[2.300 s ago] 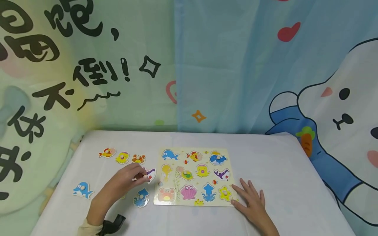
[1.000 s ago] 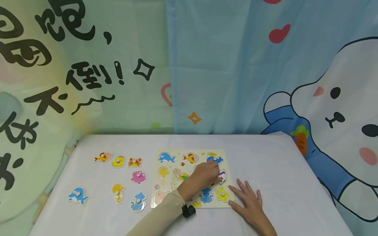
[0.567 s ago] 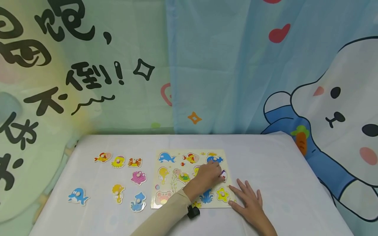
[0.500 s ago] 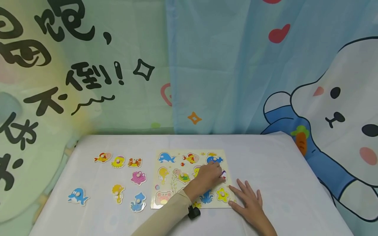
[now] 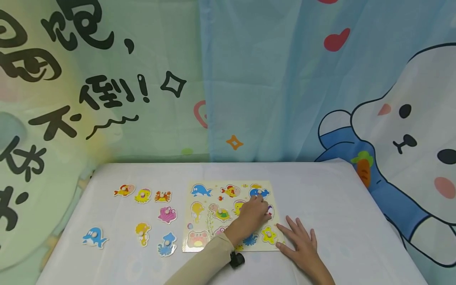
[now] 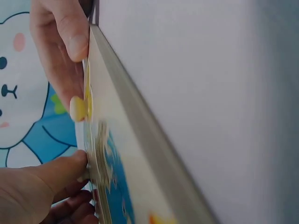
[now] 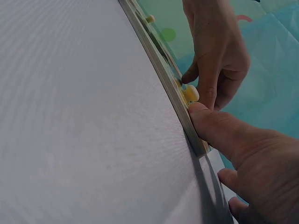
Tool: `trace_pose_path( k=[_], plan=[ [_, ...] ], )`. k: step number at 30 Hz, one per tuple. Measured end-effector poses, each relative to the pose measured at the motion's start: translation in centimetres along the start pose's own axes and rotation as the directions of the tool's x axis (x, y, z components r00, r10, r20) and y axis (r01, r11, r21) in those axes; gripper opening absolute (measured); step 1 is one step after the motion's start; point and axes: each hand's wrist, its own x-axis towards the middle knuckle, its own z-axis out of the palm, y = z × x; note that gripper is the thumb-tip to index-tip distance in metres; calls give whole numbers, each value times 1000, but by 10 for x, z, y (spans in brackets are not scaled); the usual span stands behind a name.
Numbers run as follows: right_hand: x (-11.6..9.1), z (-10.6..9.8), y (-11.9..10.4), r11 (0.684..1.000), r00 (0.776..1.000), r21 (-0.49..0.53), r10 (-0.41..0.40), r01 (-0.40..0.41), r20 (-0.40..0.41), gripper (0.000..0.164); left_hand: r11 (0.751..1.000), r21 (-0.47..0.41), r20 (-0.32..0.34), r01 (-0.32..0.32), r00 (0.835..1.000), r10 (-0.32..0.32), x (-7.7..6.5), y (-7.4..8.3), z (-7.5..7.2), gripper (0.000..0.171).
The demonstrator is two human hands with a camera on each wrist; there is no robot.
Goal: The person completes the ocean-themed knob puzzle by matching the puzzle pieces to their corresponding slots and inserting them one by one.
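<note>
The pale yellow puzzle board (image 5: 210, 241) with sea-animal pictures lies on the white table. Over its right half, my left hand (image 5: 251, 215) pinches a purple puzzle piece (image 5: 270, 212) at the middle row's right slot. The hand covers most of that piece; its knob is hard to see. In the left wrist view, the left thumb (image 6: 70, 170) and fingers meet close to the board's face. My right hand (image 5: 303, 247) lies at the board's right edge, fingers spread, its thumb (image 7: 210, 123) touching the near corner beside a knobbed yellow starfish piece (image 5: 268, 235).
Left of the board lie loose knobbed pieces: a red-and-yellow fish (image 5: 124, 190), yellow octopus (image 5: 143, 195), crab (image 5: 162, 196), pink shell (image 5: 167, 215), yellow seahorse (image 5: 142, 233), blue squid (image 5: 167, 244) and blue dolphin (image 5: 94, 237). A printed curtain (image 5: 263, 87) hangs behind the table.
My left hand has carried the purple piece rightward from the loose pieces onto the board. Over the last half second it has barely shifted. The right hand stays at the board's edge.
</note>
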Motion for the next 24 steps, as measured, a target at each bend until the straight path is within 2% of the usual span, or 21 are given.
trace_pose_path(
  k=[8,15,20,24],
  plan=[
    [0,-1,0,1000,1000,29,8,-8,12,53,991,46,-9,-129,992,129,4,13,3,14],
    [2,-3,0,1000,1000,21,-8,8,11,53,979,114,8,-168,986,168,5,16,2,18],
    [2,-4,1,1000,1000,17,6,-7,18,53,960,191,-9,-205,978,210,6,20,-2,18],
    [1,-1,1,999,1000,37,2,-2,14,52,954,211,-37,-212,974,224,4,24,-6,18]
  ],
)
